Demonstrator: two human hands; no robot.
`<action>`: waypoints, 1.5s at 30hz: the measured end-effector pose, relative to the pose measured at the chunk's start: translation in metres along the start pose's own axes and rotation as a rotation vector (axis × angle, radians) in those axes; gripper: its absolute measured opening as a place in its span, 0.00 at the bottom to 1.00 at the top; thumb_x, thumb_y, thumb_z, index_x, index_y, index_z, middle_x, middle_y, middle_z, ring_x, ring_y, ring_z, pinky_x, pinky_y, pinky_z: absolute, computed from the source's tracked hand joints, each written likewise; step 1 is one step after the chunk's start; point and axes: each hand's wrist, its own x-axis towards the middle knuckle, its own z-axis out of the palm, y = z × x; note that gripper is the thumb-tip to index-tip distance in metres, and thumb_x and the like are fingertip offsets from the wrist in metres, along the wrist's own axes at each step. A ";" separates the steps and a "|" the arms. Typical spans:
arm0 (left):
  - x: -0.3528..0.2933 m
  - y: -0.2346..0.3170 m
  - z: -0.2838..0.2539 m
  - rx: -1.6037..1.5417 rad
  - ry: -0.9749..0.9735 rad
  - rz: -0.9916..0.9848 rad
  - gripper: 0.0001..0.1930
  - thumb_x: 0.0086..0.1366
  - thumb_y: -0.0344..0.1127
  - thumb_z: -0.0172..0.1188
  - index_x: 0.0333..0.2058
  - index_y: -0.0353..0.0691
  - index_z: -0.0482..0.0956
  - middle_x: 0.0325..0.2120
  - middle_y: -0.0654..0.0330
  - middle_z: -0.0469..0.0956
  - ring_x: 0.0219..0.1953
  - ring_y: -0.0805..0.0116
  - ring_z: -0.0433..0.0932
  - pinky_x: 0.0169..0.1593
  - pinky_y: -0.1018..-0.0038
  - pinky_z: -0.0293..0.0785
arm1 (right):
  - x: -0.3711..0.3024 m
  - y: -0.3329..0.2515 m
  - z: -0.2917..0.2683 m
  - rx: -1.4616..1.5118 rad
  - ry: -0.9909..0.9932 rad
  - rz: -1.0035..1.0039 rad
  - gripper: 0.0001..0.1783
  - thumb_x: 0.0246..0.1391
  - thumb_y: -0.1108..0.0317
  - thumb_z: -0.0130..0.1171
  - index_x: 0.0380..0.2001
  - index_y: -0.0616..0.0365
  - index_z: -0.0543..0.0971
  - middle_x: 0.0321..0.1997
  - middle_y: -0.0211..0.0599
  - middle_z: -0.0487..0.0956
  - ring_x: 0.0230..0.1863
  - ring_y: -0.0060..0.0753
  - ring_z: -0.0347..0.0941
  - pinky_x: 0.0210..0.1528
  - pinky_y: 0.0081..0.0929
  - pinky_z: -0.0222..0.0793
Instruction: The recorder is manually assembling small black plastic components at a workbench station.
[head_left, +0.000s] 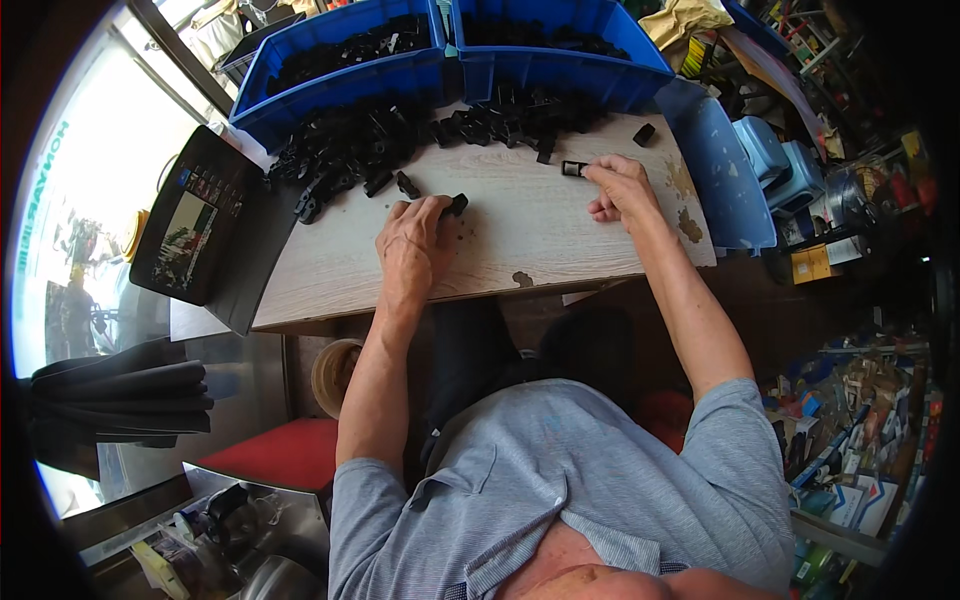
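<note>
On the left of the pale wooden table (540,245), my left hand (412,238) is closed around a small black plastic part (456,206), whose end sticks out past the fingers. My right hand (622,190) pinches another small black part with a light band (574,169) between thumb and fingertips. A heap of similar black parts (350,150) spreads along the table's far side, against two blue bins. One loose black piece (407,184) lies just beyond my left hand. Another black piece (644,134) sits apart at the far right.
Two blue bins (340,75) (560,80) full of black parts stand at the back. A tablet-like screen (188,235) leans at the left edge. Light-blue trays (715,165) hang beside the right edge. Cluttered shelves (850,440) fill the lower right.
</note>
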 end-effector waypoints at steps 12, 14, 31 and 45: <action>-0.008 0.004 -0.006 -0.189 0.019 -0.085 0.13 0.57 0.28 0.65 0.42 0.41 0.81 0.32 0.55 0.82 0.36 0.51 0.80 0.42 0.60 0.76 | -0.001 0.008 0.019 -0.187 -0.024 -0.056 0.20 0.50 0.68 0.70 0.46 0.60 0.80 0.27 0.37 0.80 0.15 0.23 0.73 0.15 0.24 0.71; -0.003 0.014 -0.001 -0.255 0.006 -0.138 0.13 0.58 0.28 0.65 0.43 0.40 0.81 0.33 0.54 0.82 0.36 0.50 0.80 0.43 0.60 0.76 | -0.005 0.007 0.018 -0.192 -0.042 -0.052 0.19 0.50 0.67 0.70 0.46 0.60 0.80 0.26 0.36 0.80 0.15 0.23 0.72 0.15 0.24 0.71; 0.070 0.032 0.072 -0.267 -0.223 0.311 0.16 0.59 0.25 0.58 0.45 0.44 0.85 0.39 0.58 0.83 0.42 0.54 0.83 0.44 0.62 0.80 | -0.010 -0.005 0.027 -0.349 -0.225 -0.122 0.17 0.49 0.69 0.65 0.44 0.57 0.82 0.19 0.32 0.78 0.14 0.23 0.74 0.15 0.23 0.71; 0.046 0.038 0.071 -0.058 -0.183 0.458 0.22 0.59 0.27 0.58 0.54 0.41 0.80 0.52 0.56 0.80 0.57 0.56 0.76 0.59 0.62 0.72 | -0.004 -0.002 0.028 -0.353 -0.269 -0.128 0.18 0.52 0.71 0.62 0.48 0.55 0.81 0.15 0.26 0.72 0.12 0.19 0.68 0.11 0.21 0.62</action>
